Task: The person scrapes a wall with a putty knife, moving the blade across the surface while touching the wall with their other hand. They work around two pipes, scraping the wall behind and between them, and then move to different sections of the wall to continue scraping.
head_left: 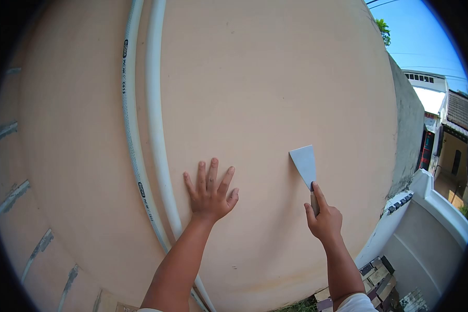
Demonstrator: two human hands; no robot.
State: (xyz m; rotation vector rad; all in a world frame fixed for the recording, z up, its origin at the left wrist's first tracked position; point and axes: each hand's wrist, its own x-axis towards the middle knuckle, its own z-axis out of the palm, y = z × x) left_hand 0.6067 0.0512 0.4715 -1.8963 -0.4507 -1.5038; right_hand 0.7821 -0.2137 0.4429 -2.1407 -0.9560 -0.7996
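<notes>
My left hand (211, 192) lies on the peach-coloured wall (260, 104) with its fingers spread, just right of two white pipes. My right hand (325, 221) is wrapped round the handle of a putty knife (304, 162), the index finger stretched along it towards the blade. The wide, flat metal blade points up and slightly left, its edge close to the wall. Most of the handle is hidden in my palm. A soft shadow falls on the wall below and left of the blade.
Two white pipes (157, 93) run down the wall on the left. Grey patches (13, 197) mark the far-left wall. At lower right stand stacked tiles or bricks (377, 278) beside a low white-and-grey wall (426, 239). Houses (455, 125) show beyond.
</notes>
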